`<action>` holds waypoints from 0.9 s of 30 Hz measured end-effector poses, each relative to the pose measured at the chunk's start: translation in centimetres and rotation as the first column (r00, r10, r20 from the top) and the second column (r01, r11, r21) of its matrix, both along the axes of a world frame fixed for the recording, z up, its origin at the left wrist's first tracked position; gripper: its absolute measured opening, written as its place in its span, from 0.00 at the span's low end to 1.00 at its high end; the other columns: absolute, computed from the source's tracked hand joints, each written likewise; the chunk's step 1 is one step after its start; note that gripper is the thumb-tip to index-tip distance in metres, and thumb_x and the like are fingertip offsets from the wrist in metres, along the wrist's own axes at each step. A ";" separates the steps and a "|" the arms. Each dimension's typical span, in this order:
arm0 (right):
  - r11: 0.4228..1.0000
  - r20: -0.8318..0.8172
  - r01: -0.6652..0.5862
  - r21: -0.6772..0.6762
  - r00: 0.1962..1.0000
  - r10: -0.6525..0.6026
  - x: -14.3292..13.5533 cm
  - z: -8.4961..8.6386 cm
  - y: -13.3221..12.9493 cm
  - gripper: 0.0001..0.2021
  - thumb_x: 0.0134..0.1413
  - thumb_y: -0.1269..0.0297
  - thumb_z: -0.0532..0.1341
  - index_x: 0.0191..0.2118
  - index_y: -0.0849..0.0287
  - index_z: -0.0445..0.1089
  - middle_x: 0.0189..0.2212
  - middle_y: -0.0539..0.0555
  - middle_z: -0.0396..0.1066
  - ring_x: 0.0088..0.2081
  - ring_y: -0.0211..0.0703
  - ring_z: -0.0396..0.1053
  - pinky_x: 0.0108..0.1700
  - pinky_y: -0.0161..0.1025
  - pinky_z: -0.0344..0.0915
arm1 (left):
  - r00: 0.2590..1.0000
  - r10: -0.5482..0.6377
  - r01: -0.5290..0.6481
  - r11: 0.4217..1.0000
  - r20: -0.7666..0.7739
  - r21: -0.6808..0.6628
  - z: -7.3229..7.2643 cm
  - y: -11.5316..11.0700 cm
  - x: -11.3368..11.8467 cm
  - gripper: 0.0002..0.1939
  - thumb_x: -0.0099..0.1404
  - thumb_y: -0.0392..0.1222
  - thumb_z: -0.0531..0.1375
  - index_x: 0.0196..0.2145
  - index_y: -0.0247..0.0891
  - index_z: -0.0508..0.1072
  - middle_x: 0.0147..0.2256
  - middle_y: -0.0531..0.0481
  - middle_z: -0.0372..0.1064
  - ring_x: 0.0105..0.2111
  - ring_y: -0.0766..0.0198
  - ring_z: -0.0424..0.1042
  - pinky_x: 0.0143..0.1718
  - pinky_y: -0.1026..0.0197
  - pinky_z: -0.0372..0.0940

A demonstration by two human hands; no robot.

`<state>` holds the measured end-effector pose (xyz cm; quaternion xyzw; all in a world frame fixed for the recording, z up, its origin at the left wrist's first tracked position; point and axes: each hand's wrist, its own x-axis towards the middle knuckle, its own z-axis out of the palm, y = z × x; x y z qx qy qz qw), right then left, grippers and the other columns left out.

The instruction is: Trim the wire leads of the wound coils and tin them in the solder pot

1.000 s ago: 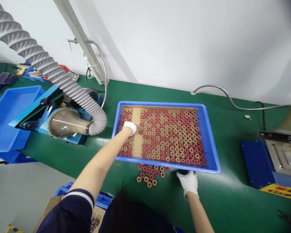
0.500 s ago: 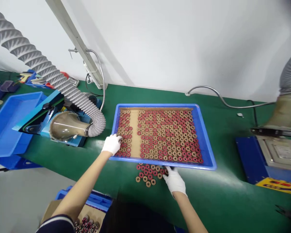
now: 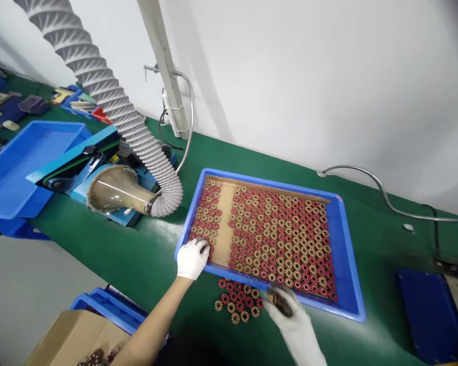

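A blue tray [image 3: 353,264] lies tilted across my view, lined with brown card. Rows of small toothed ring-shaped cores [image 3: 280,234], red and tan, fill most of it; a bare strip of card [image 3: 224,226] runs between two blocks of them. My left hand [image 3: 193,258], white-gloved, is at the tray's front left corner, fingers closed around a small dark thing. My right hand [image 3: 292,315], blurred and gloved, is by the front rim with curled fingers around something dark brown that I cannot make out. A loose cluster of cores [image 3: 238,301] lies between the hands.
On the left stand a blue belt machine [image 3: 74,178] with a grey extraction hose [image 3: 110,96] and a blue tray [image 3: 19,168]. A cardboard-lined box [image 3: 72,338] is below the table edge. A dark blue machine [image 3: 427,310] stands at right.
My view has swung left and tilted, so the tray appears turned and lower. My right hand has turned, showing its dark finger side. My left hand stays at the tray's front left corner.
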<state>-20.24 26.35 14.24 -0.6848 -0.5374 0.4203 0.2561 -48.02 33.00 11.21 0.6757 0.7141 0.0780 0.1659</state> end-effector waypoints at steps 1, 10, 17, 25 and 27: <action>0.994 0.010 -0.086 0.069 0.996 0.086 -1.5 1.2 3.1 0.14 0.46 0.56 0.60 0.38 0.57 0.69 0.46 0.57 0.66 0.43 0.46 0.68 0.45 0.40 0.67 | 1.000 0.025 -0.025 1.000 0.006 0.001 -0.1 0.0 0.1 0.09 0.64 0.43 0.51 0.38 0.44 0.70 0.43 0.53 0.69 0.39 0.62 0.68 0.41 0.59 0.61; 0.723 0.494 -0.689 -0.035 0.617 0.612 -14.9 -1.8 27.9 0.12 0.49 0.71 0.55 0.41 0.57 0.69 0.47 0.59 0.63 0.44 0.50 0.67 0.46 0.46 0.62 | 0.998 0.050 -0.048 0.997 0.025 -0.062 -0.8 0.4 -0.4 0.10 0.64 0.42 0.50 0.39 0.45 0.69 0.44 0.52 0.68 0.38 0.58 0.68 0.39 0.56 0.60; 0.622 0.503 -0.743 -0.248 0.450 0.738 -16.3 -6.0 29.9 0.16 0.47 0.72 0.57 0.45 0.61 0.63 0.44 0.61 0.64 0.42 0.48 0.68 0.44 0.42 0.62 | 0.998 0.021 -0.015 0.994 0.054 -0.107 -2.1 0.5 -0.9 0.10 0.63 0.42 0.51 0.41 0.46 0.68 0.44 0.51 0.69 0.37 0.56 0.68 0.38 0.52 0.59; 0.646 0.431 -0.713 -0.273 0.510 0.745 -16.4 -6.2 29.5 0.30 0.45 0.81 0.54 0.56 0.63 0.50 0.49 0.63 0.63 0.47 0.46 0.66 0.47 0.39 0.60 | 0.998 0.003 0.003 0.995 0.056 -0.098 -2.6 0.5 -1.0 0.10 0.63 0.42 0.51 0.41 0.46 0.68 0.44 0.53 0.69 0.37 0.57 0.68 0.38 0.53 0.60; 0.673 0.430 -0.683 -0.285 0.536 0.726 -16.4 -5.9 29.4 0.29 0.47 0.80 0.55 0.57 0.63 0.49 0.49 0.64 0.63 0.47 0.47 0.66 0.47 0.40 0.61 | 0.999 0.006 -0.002 0.996 0.049 -0.087 -2.5 0.5 -1.0 0.10 0.63 0.42 0.52 0.41 0.45 0.68 0.44 0.53 0.69 0.36 0.57 0.68 0.37 0.53 0.60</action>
